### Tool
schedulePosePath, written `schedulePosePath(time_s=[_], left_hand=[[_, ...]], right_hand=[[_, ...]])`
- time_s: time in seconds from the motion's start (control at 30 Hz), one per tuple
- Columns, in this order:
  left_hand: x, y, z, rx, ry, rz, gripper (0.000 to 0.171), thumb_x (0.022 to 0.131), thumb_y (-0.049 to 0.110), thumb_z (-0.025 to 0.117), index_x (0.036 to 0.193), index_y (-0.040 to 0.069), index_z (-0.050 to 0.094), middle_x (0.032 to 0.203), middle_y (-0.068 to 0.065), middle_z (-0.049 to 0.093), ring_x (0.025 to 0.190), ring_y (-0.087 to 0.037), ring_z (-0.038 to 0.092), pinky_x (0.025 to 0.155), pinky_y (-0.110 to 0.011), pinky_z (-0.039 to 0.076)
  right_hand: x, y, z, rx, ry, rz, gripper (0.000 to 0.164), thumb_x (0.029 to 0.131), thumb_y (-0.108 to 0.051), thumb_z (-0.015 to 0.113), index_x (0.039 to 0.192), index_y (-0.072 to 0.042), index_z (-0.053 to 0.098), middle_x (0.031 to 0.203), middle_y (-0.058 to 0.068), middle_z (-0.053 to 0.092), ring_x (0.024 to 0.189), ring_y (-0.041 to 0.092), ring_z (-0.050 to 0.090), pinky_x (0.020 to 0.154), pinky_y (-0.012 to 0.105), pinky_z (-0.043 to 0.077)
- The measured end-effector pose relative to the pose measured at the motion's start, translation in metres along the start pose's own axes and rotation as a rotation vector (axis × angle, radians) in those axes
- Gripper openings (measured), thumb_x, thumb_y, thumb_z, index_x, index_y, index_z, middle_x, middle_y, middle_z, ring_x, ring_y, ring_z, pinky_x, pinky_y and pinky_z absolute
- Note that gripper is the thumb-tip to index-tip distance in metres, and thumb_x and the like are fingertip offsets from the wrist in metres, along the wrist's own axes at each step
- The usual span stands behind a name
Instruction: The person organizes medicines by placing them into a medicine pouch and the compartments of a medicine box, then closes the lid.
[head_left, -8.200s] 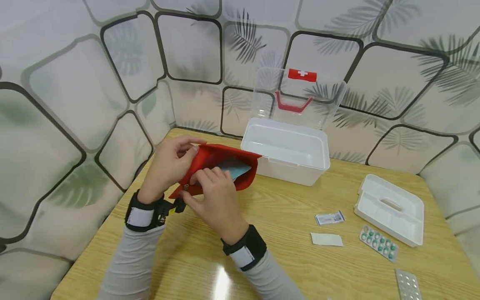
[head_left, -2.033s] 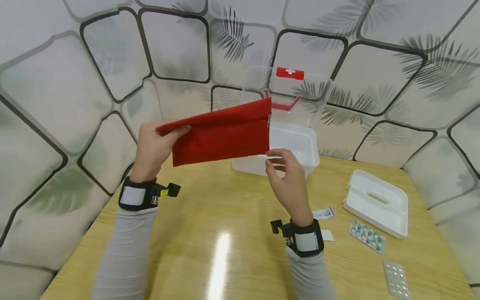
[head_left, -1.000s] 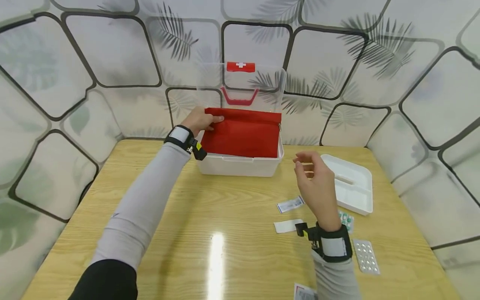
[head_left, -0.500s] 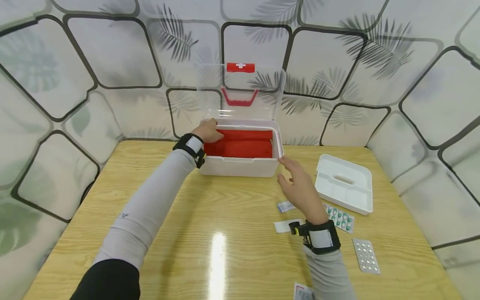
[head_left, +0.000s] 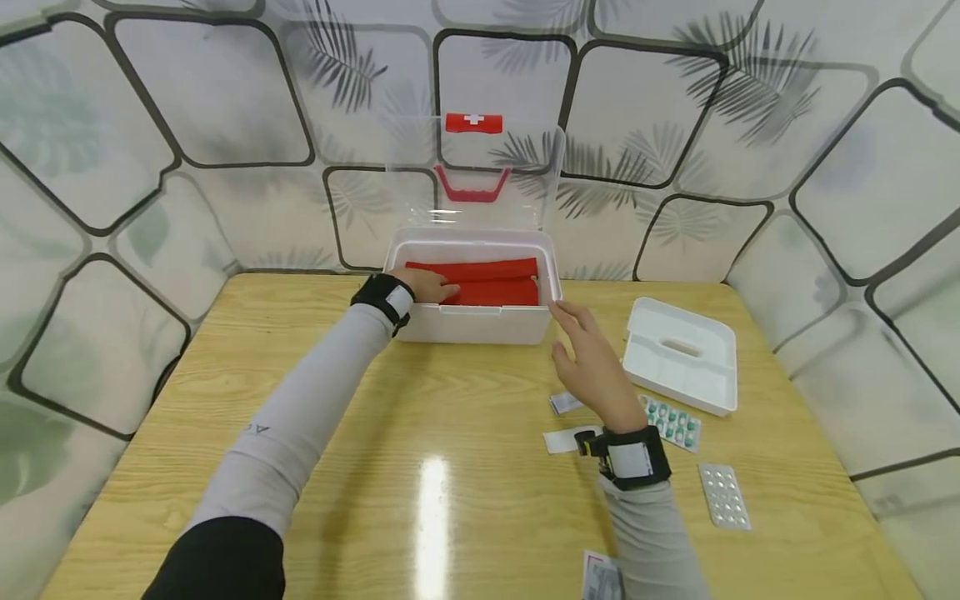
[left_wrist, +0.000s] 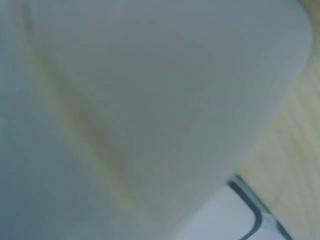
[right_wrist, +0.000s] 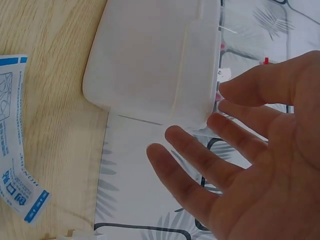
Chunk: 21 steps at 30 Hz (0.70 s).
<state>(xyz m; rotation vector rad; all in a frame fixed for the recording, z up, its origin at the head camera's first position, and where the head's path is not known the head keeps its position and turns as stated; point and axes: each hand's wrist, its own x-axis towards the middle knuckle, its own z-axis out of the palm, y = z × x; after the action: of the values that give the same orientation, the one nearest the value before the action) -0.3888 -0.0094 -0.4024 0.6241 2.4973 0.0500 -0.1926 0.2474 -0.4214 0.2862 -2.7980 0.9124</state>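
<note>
A red fabric pouch (head_left: 491,282) lies inside the white first aid box (head_left: 480,327), whose clear lid stands raised behind it. Over the box's left end my left hand (head_left: 429,286) reaches in, its fingers resting on the pouch. The left wrist view is filled by the blurred box wall (left_wrist: 190,90); the hand is out of that picture. At the front right corner of the box, my right hand (head_left: 592,362) has its fingertips right by the rim. The right wrist view shows that hand's (right_wrist: 250,145) fingers spread, holding nothing, beside the box (right_wrist: 145,55).
Right of the box lies a white tray insert (head_left: 681,357) with a handle slot. Near it are a green-and-white capsule blister pack (head_left: 675,423), a silver blister pack (head_left: 723,497), a white strip (head_left: 567,441) and a blue-white packet (right_wrist: 12,135). Another printed packet (head_left: 602,577) lies at the front.
Both hands were at the opened pouch, light blue contents showing. The left hand then carried it closed to the box and lowered it in. The right hand moved to the box's corner.
</note>
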Motion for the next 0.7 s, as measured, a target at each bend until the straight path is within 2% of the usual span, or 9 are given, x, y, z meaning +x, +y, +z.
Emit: schedulePosePath(time_s=[0.07,0.17,0.27,0.37,0.47,0.53,0.6,0.67,0.7], left_hand=[[-0.006,-0.001,-0.002,-0.017,0.004,0.019,0.066,0.109,0.047,0.027,0.158,0.005,0.032,0.163,-0.015,0.034,0.151,-0.032,0.029,0.124,-0.047,0.02],[-0.023,0.0,-0.005,-0.087,0.106,0.107,0.061,0.108,0.044,0.036,0.154,0.004,0.041,0.157,-0.016,0.044,0.143,-0.034,0.041,0.12,-0.049,0.028],[-0.049,0.004,-0.003,-0.202,0.309,0.254,0.05,0.107,0.036,0.049,0.144,0.004,0.053,0.144,-0.015,0.056,0.131,-0.032,0.052,0.114,-0.049,0.037],[-0.077,0.01,0.009,-0.304,0.534,0.393,0.034,0.104,0.024,0.057,0.131,0.004,0.063,0.129,-0.013,0.064,0.12,-0.03,0.057,0.108,-0.046,0.043],[-0.099,0.023,0.027,-0.326,0.78,0.508,0.02,0.1,0.012,0.062,0.117,0.004,0.068,0.118,-0.011,0.068,0.116,-0.029,0.057,0.104,-0.044,0.045],[-0.111,0.038,0.041,-0.304,0.898,0.587,0.016,0.098,0.008,0.063,0.112,0.005,0.069,0.114,-0.008,0.067,0.112,-0.026,0.056,0.101,-0.041,0.046],[-0.12,0.057,0.056,-0.259,0.959,0.666,0.014,0.096,0.006,0.065,0.109,0.006,0.07,0.112,-0.006,0.067,0.109,-0.024,0.056,0.098,-0.037,0.047],[-0.125,0.079,0.068,-0.211,0.933,0.715,0.015,0.095,0.009,0.067,0.11,0.008,0.071,0.113,-0.004,0.066,0.11,-0.021,0.056,0.098,-0.034,0.048],[-0.126,0.09,0.073,-0.186,0.897,0.734,0.017,0.095,0.011,0.067,0.111,0.009,0.071,0.114,-0.003,0.065,0.11,-0.02,0.056,0.099,-0.033,0.048]], right_hand=[[0.0,0.001,0.0,0.002,-0.001,-0.004,0.055,0.101,-0.008,0.052,0.155,-0.004,0.04,0.159,0.011,0.037,0.141,0.035,0.044,0.112,0.054,0.039],[0.0,0.003,-0.002,0.027,-0.008,-0.012,0.054,0.101,-0.007,0.053,0.153,-0.003,0.042,0.158,0.012,0.038,0.138,0.036,0.047,0.109,0.054,0.042],[-0.001,0.007,-0.008,0.084,-0.03,0.013,0.052,0.102,-0.009,0.052,0.153,-0.005,0.043,0.159,0.011,0.038,0.134,0.038,0.051,0.104,0.054,0.047],[-0.003,0.013,-0.016,0.127,-0.032,0.053,0.049,0.103,-0.01,0.05,0.152,-0.006,0.045,0.158,0.012,0.041,0.131,0.041,0.054,0.099,0.054,0.051],[-0.008,0.019,-0.027,0.125,0.02,0.084,0.044,0.104,-0.011,0.049,0.148,-0.007,0.05,0.153,0.015,0.047,0.127,0.041,0.057,0.097,0.054,0.052],[-0.013,0.023,-0.037,0.122,0.072,0.096,0.04,0.105,-0.011,0.049,0.144,-0.006,0.054,0.148,0.017,0.052,0.124,0.041,0.059,0.096,0.054,0.052],[-0.019,0.028,-0.049,0.125,0.13,0.116,0.037,0.105,-0.013,0.049,0.141,-0.005,0.057,0.143,0.017,0.056,0.121,0.04,0.061,0.096,0.055,0.051],[-0.025,0.036,-0.061,0.116,0.184,0.139,0.036,0.106,-0.016,0.049,0.139,-0.006,0.059,0.139,0.015,0.061,0.119,0.037,0.062,0.095,0.054,0.051],[-0.028,0.04,-0.067,0.108,0.206,0.152,0.035,0.106,-0.018,0.049,0.138,-0.007,0.06,0.136,0.014,0.063,0.118,0.036,0.062,0.095,0.053,0.051]])
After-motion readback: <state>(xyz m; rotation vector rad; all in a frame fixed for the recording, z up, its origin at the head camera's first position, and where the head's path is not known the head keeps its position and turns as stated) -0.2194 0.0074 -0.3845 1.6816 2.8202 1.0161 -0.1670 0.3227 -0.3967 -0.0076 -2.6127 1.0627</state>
